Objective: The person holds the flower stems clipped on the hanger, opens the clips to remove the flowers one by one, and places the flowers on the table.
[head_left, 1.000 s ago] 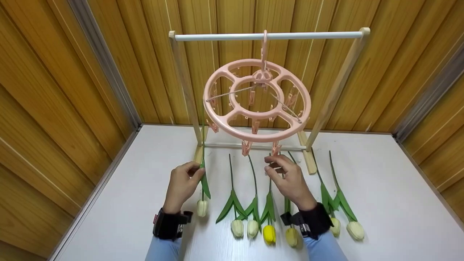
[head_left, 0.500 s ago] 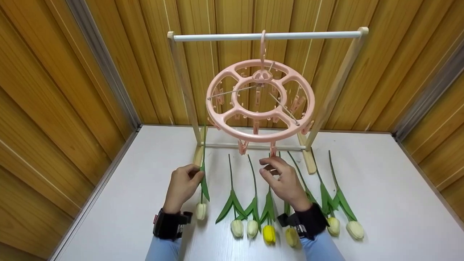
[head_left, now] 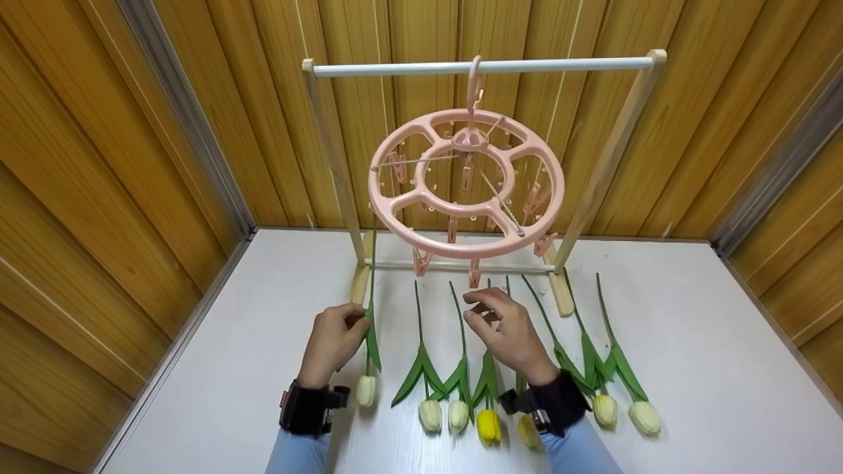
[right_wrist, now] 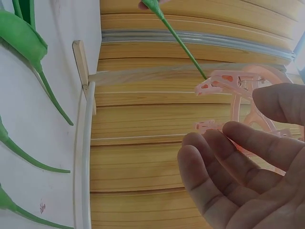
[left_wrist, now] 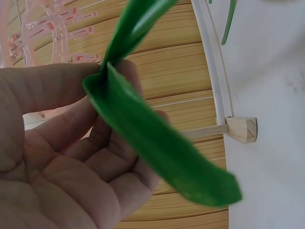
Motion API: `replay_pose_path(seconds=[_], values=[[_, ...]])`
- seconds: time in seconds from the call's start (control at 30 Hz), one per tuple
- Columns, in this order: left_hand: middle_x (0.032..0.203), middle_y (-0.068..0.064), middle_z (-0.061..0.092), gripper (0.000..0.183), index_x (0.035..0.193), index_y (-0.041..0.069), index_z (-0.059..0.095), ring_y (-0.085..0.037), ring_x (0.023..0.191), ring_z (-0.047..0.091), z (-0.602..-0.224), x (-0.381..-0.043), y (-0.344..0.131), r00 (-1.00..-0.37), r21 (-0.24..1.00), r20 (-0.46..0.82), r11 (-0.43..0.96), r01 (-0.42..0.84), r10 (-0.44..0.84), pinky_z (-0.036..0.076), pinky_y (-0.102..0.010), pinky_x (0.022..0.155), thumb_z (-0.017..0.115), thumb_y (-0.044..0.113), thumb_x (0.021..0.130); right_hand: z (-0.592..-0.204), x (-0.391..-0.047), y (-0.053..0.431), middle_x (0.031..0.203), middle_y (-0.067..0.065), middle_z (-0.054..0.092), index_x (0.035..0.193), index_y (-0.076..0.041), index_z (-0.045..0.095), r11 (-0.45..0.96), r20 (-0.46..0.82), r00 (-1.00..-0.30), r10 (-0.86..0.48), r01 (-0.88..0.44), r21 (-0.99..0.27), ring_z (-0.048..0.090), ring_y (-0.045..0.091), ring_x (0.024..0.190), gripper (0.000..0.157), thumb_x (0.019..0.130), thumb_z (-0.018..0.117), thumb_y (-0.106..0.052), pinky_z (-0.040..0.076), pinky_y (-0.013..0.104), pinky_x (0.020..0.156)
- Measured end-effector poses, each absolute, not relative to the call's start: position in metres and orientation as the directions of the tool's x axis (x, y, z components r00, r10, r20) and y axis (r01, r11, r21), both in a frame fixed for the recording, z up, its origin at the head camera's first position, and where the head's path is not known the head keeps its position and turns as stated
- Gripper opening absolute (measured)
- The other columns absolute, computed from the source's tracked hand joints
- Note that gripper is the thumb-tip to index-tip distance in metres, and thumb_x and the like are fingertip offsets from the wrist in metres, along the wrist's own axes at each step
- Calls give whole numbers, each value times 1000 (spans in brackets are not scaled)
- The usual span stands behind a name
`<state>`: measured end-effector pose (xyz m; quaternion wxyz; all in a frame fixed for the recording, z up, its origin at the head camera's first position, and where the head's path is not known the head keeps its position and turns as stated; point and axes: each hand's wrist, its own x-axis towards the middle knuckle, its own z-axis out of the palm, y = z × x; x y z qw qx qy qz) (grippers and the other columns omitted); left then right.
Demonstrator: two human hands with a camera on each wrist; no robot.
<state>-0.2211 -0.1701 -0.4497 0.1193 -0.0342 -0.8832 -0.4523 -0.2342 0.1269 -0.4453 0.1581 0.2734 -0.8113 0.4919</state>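
In the head view my left hand (head_left: 336, 341) pinches a white tulip (head_left: 366, 391) between thumb and fingers, its bloom pointing down and its stem rising toward the rack. The left wrist view shows the pinch at the base of its green leaves (left_wrist: 164, 148). A round pink clip hanger (head_left: 454, 249) with dangling clothespins hangs from the rack's white bar (head_left: 395, 68). Just under its front clothespin (head_left: 474, 273) is my right hand (head_left: 510, 339), fingers loosely bent with a gap to the thumb and nothing between them. Its palm faces the clips (right_wrist: 209, 87) in the right wrist view.
More tulips lie on the white table (head_left: 230, 368), blooms toward me, among them a bright yellow tulip (head_left: 489, 426) and a white tulip (head_left: 645, 418) at far right. The rack's wooden feet (head_left: 562, 295) stand behind them. Wood-patterned walls (head_left: 197, 99) enclose the table.
The hanger has turned, its front clothespins shifting left. My right hand has moved left and slightly down. My left hand stays nearly in place, the tulip sinking a little.
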Motion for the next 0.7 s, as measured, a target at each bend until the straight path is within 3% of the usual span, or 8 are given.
replay_pose_path(seconds=[0.7], values=[[78,-5,70,15,95,-1,78,-15,68,59,-462,-225,-169,-990,740,140,664,108,5,49,-32,62,65,-1,89,-452,-234,119,117,16,68,122,3,70,350,512,-778,-364,-624,-699,69,26,94,24,100,67,-7,57,31,79]])
